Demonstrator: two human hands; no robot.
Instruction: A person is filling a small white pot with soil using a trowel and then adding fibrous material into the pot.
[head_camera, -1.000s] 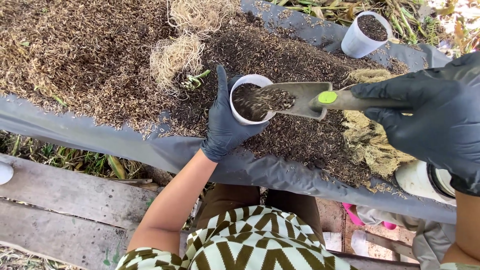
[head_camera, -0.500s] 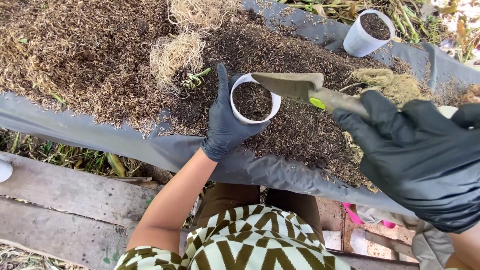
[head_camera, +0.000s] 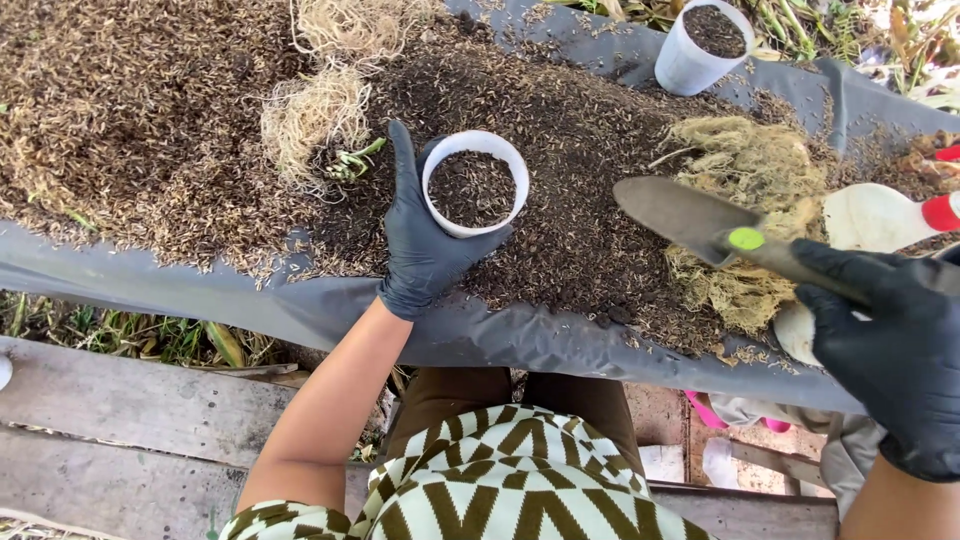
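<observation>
My left hand (head_camera: 425, 240), in a black glove, wraps around a white cup (head_camera: 475, 183); the fingers (head_camera: 403, 165) curl up its far side and the thumb presses its near side, so they are clamped on the cup. The cup stands upright on the dark soil (head_camera: 570, 140) and is filled nearly to its rim with the same mix. My right hand (head_camera: 890, 340), also gloved in black, is closed around the handle of a trowel (head_camera: 700, 220); its grey blade points left toward the cup, well apart from it, and looks empty, with a green spot where blade meets handle. Just beyond the blade and my right fingers lies a clump of pale fibrous roots (head_camera: 745, 180). Behind that clump, to the right of my right hand, sits a white bottle (head_camera: 875, 215) with a red cap, lying on its side. Far above my right fingers stands a second cup (head_camera: 695, 50), also holding soil. To the left of my left fingers lies another tangle of pale roots (head_camera: 315, 115) with a small green sprout (head_camera: 355, 160) just beside my fingertips, and further left spreads a lighter brown heap of husks (head_camera: 120, 110). Everything rests on a grey sheet (head_camera: 200, 295) covering the desk, its edge hanging toward me below both hands.
</observation>
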